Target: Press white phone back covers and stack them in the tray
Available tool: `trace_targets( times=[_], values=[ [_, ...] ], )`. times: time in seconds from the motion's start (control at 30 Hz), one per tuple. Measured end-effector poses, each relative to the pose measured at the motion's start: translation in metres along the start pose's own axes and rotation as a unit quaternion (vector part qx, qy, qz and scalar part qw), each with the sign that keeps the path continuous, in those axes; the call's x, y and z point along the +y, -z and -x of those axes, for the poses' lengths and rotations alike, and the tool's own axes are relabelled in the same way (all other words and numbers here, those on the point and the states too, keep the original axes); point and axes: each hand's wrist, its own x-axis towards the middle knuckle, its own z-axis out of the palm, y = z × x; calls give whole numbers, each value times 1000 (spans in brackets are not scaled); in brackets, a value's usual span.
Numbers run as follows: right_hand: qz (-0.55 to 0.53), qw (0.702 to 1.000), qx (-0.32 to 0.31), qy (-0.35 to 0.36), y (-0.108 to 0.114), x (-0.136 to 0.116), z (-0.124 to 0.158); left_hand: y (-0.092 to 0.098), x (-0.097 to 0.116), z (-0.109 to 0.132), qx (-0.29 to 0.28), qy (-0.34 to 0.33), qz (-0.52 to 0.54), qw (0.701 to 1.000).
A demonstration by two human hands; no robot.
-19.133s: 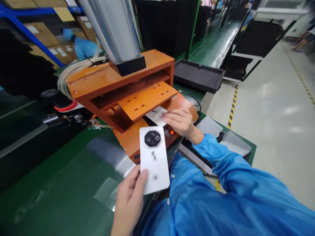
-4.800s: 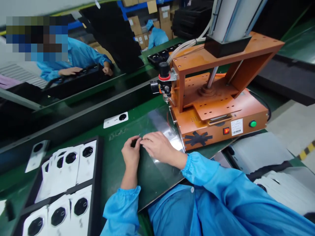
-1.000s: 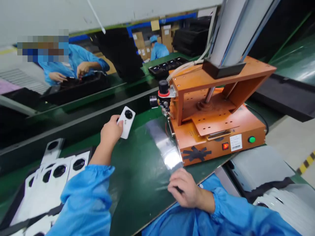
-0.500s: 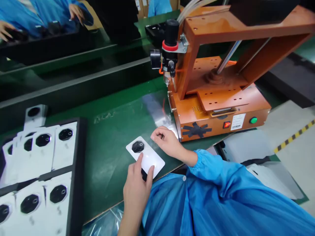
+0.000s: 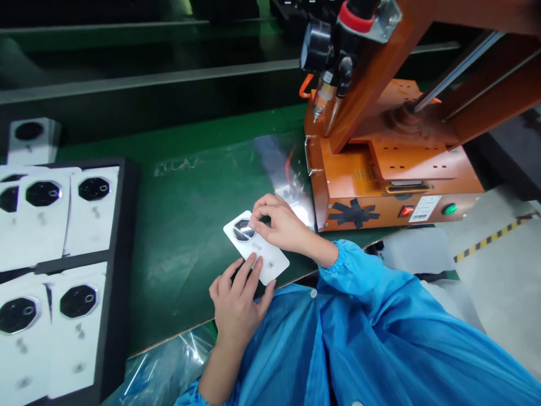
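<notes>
Phone back cover (image 5: 258, 251) lies flat on the green mat (image 5: 190, 214), close before you. Your left hand (image 5: 236, 301) presses its near end with open, flat fingers. Your right hand (image 5: 281, 225) has its fingertips drawn together over the black camera ring (image 5: 244, 230); if they grip something, I cannot tell. The cover looks thin, light, stiff and easily marked, so take it by the long edges. Further away stands the orange press (image 5: 380, 175).
</notes>
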Motion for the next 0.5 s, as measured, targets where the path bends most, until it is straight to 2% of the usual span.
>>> trace_targets(
  times=[0.2,0.5],
  values=[
    [75,996,-45,5,-17,-6,-7,1,0,-3,11,2,-11,1000],
    [140,990,-11,23,-18,1,-10,2,-1,-3,7,-2,-14,1000]
  ],
)
